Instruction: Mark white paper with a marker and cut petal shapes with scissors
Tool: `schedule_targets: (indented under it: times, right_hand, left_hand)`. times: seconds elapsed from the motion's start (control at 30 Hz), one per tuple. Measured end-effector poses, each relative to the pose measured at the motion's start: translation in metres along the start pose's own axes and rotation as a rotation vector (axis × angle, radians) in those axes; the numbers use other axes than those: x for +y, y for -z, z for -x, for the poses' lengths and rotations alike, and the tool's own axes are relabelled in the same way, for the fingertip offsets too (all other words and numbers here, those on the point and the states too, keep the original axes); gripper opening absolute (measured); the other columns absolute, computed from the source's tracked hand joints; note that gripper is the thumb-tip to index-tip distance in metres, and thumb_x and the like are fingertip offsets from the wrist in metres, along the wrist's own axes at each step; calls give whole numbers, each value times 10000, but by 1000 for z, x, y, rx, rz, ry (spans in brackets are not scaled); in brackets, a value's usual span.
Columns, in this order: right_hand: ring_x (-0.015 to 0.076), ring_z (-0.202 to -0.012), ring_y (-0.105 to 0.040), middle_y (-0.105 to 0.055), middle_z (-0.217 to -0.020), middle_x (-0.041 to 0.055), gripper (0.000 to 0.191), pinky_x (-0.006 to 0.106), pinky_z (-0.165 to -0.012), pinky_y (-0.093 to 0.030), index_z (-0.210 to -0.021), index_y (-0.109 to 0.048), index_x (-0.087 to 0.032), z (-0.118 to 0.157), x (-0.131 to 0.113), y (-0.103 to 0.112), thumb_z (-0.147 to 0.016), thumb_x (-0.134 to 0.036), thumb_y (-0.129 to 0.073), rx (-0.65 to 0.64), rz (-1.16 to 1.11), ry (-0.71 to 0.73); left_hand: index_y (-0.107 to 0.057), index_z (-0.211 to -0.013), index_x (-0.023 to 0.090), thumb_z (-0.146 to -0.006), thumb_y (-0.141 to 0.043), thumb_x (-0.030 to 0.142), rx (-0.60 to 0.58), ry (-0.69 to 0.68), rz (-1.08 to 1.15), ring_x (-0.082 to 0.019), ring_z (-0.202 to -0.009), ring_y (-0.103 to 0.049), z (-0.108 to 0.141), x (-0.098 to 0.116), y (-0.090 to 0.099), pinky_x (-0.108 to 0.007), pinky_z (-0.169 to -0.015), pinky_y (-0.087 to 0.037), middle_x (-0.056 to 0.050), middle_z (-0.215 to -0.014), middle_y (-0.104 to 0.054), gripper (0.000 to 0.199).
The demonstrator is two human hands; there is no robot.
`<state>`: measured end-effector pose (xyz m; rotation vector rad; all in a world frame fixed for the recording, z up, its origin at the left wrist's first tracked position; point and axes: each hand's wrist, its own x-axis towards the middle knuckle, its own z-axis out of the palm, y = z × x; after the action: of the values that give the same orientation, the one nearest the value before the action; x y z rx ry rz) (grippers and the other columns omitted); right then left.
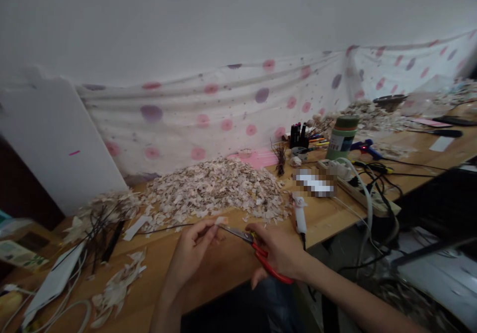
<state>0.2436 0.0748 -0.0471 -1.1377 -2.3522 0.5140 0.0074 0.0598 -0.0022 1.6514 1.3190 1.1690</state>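
My left hand point(197, 241) pinches a small pale flake point(221, 220) between thumb and fingers, above the front edge of the wooden table. Red-handled scissors point(264, 257) are held in my right hand point(279, 248), their blades pointing left and reaching the flake at my left fingertips. Whether the blades touch it, I cannot tell. Just behind both hands spreads a large heap of thin whitish flakes point(212, 189). A white hot glue gun point(299, 216) lies to the right of my right hand.
On the left are dark twigs point(102, 228), a white power bank-like slab point(55, 278) with cables and loose pale peelings point(119, 286). Rightward stand a green jar point(342, 139), a power strip point(357, 189) with tangled cords, and a blue glue gun point(367, 148). Dotted sheeting point(231, 107) covers the wall.
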Motion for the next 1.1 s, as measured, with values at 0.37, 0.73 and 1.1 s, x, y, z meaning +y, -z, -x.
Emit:
schedule_targets:
  times: [0.37,0.73,1.1]
  right_hand:
    - [250,-731,-621,-675,-834,66,833,274,-609,-387,-1220,-562,-171,-2,2,1,-613,-699,-774,-34,22,-36]
    - [300,-789,-644,-694,-894,115,975,317,-670,-451,-1267,-564,-132,-4,-3,4,-512,-682,-842,-73,19,-99]
    - [326,-1124,-575,-580,-1270,157,964,430,-968,-454,-1389,-404,-177,2,4,3,-668,-751,-685,-173,-494,8]
  left_hand:
    - [-661,-756,193,-847,-623,454,8,24,79,-175,-704,-660,-3,-5,3,-249,-679,-503,-9,-709,-680,279]
    - [-694,-818,191,-850,-631,459,69,4,109,-170,-709,-659,-4,-7,6,-244,-679,-504,-13,-735,-691,278]
    - [-687,-756,181,-740,-770,468,164,89,441,-133,-698,-604,-5,-11,3,-214,-664,-483,2,-716,-666,298]
